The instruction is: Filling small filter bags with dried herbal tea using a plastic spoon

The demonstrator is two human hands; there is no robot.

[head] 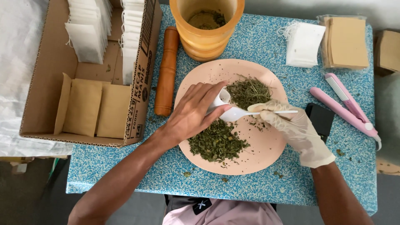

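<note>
1. Your right hand [291, 131], gloved, pinches the handle of a white plastic spoon [250, 113] over the pink plate [266, 150].
2. Your left hand [193, 112], bare, holds a small white filter bag [223, 98] open at the spoon's bowl, fingers curled around it.
3. Crushed green leaves [216, 142] lie on the plate's near side; a stringier dried herb pile [249, 91] lies on its far side.
4. A wooden pestle [166, 71] lies left of the plate, beside a cardboard box [41, 83] of empty bags.
5. A pink sealer [348, 110] lies to the right.
6. Farthest off stands the orange mortar [206, 31], with stacked bags [304, 43] to its right.
</note>
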